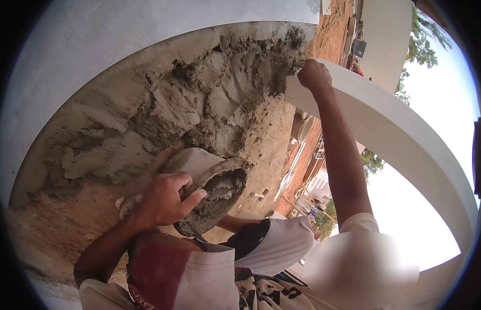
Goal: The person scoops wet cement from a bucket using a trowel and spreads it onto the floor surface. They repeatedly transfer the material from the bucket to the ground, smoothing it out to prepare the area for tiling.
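Head cam: wet grey mortar [204, 98] is smeared in a broad curved band over a rough, sandy-brown surface [271, 139]. Texture varies: fairly flat & troweled-looking along the outer curve, lumpy w/ ridges, pits & torn edges toward the middle, crumbly at the upper R end. Outer edge follows the arc of a smooth pale-grey panel [95, 57].

L hand [170, 199] is low, L of centre, at the near side of a round, shallow pan [232, 194]. Fingers bent, thumb stretched out over the pan's side; can't tell if they actually grip the rim. Pan is tilted so its inside shows, rim & walls crusted w/ mortar, more of the thick wet stuff inside. Just behind it, a smooth grey rounded piece [194, 161] lies against the mortar; can't tell what it is.

R hand [315, 76] is up at the mortar's upper R end, arm well extended, fingers curled into a fist; can't tell if anything's inside. It's right by the end of a smooth off-white arch [400, 121], which sweeps down the R side.

Lower edge: red-and-cream cloth [160, 274], plus a pale garment [287, 248] w/ black patch. Bkgd: reddish earth [331, 33], leafy trees [426, 44], bright sky.
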